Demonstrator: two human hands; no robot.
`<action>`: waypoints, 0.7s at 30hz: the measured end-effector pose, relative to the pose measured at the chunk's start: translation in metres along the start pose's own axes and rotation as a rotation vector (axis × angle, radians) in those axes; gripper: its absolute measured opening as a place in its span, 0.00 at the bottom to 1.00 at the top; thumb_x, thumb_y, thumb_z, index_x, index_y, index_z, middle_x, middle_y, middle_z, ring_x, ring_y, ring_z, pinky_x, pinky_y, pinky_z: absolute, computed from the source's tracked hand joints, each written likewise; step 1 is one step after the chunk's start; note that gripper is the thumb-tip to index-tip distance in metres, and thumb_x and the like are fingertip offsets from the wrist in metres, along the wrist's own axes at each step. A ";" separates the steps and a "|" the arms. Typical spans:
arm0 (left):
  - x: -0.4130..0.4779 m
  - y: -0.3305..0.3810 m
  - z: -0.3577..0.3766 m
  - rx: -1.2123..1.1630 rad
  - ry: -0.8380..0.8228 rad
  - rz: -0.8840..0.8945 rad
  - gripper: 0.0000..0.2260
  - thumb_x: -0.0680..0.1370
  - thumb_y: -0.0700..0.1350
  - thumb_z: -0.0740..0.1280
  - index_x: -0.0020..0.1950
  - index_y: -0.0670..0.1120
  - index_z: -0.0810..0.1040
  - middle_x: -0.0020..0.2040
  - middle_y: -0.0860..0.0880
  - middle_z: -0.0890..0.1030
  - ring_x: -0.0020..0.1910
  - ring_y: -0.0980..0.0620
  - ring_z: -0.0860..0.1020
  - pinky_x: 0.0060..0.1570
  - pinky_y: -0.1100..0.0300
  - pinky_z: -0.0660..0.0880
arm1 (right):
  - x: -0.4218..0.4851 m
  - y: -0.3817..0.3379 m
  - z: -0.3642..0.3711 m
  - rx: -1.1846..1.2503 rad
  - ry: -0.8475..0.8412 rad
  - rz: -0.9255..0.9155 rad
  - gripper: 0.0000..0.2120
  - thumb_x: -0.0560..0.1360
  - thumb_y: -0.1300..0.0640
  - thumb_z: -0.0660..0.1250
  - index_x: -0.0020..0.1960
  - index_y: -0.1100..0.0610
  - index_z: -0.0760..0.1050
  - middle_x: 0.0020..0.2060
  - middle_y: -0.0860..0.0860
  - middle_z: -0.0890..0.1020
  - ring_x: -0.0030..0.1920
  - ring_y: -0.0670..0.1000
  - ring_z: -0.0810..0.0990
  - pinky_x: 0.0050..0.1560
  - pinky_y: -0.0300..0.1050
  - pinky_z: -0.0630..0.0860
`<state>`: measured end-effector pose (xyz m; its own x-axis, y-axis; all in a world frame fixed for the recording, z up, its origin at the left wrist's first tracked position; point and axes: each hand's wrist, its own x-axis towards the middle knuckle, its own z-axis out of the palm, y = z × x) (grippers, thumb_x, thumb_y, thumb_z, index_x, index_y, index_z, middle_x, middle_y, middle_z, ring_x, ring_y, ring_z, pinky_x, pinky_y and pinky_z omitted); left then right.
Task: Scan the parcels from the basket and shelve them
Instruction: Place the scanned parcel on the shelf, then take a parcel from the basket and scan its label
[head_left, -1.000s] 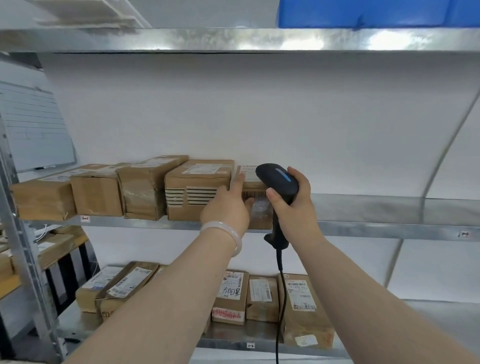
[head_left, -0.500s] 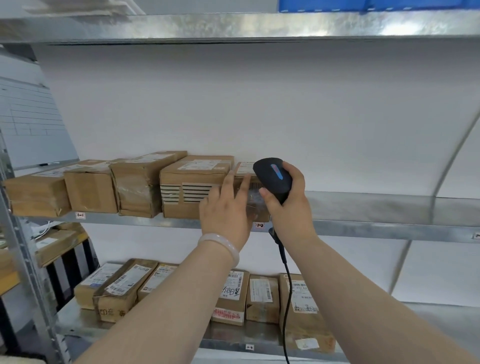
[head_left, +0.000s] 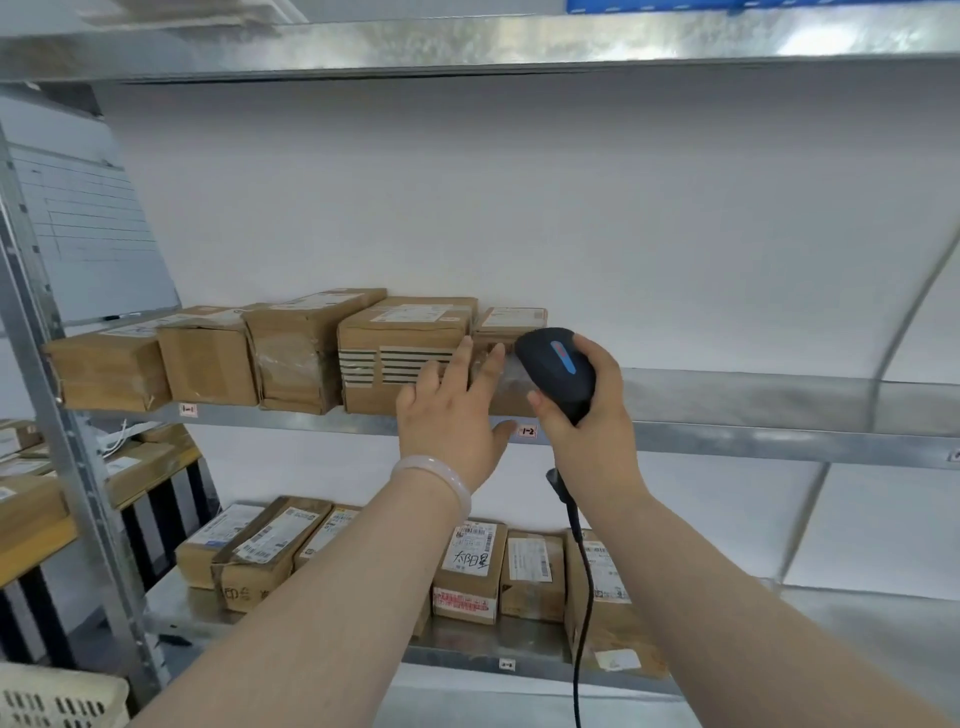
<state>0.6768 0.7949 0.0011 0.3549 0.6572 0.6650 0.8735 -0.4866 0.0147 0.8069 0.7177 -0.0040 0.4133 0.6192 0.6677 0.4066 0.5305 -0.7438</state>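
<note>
A small brown parcel (head_left: 511, 318) stands on the middle metal shelf (head_left: 753, 410), rightmost in a row of cardboard parcels. My left hand (head_left: 449, 415) is open, fingers spread in front of that parcel and the striped box (head_left: 400, 353) beside it, just off or barely touching them. My right hand (head_left: 592, 410) grips a black barcode scanner (head_left: 556, 369) with a blue light strip, held right of the small parcel. Its cable (head_left: 582, 597) hangs down. A corner of the white basket (head_left: 57, 696) shows at the bottom left.
More parcels (head_left: 467, 571) line the lower shelf. The middle shelf right of the scanner is bare metal. A grey upright post (head_left: 57, 415) stands at the left, with a wooden rack of boxes (head_left: 41, 493) behind it. A shelf tag reading 1-2 (head_left: 527, 431) is below the small parcel.
My left hand has let go of the small parcel, opened and drawn back and down a little. The scanner hand has stayed beside the parcel. The view has shifted slightly.
</note>
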 end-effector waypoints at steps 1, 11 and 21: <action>-0.009 -0.005 -0.001 -0.009 0.008 0.007 0.35 0.78 0.65 0.60 0.80 0.60 0.48 0.81 0.50 0.52 0.74 0.42 0.59 0.66 0.46 0.62 | -0.009 0.000 0.001 0.018 -0.004 -0.006 0.28 0.76 0.58 0.72 0.68 0.36 0.65 0.56 0.25 0.74 0.55 0.38 0.79 0.50 0.36 0.80; -0.132 -0.112 0.002 0.002 -0.107 -0.226 0.31 0.78 0.65 0.57 0.79 0.62 0.53 0.80 0.51 0.57 0.74 0.45 0.59 0.69 0.46 0.61 | -0.108 0.014 0.094 0.103 -0.283 0.084 0.29 0.77 0.58 0.72 0.61 0.28 0.64 0.58 0.27 0.72 0.55 0.39 0.78 0.51 0.39 0.80; -0.264 -0.270 -0.027 0.168 -0.287 -0.533 0.30 0.78 0.65 0.57 0.78 0.61 0.56 0.77 0.52 0.63 0.74 0.46 0.60 0.71 0.47 0.60 | -0.203 -0.003 0.253 0.211 -0.649 0.165 0.29 0.76 0.59 0.72 0.58 0.26 0.66 0.54 0.23 0.73 0.53 0.38 0.78 0.50 0.45 0.81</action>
<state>0.3380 0.7367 -0.1582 -0.0889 0.9242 0.3713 0.9872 0.0324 0.1560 0.5158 0.7374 -0.1457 -0.1406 0.8871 0.4396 0.1869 0.4598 -0.8681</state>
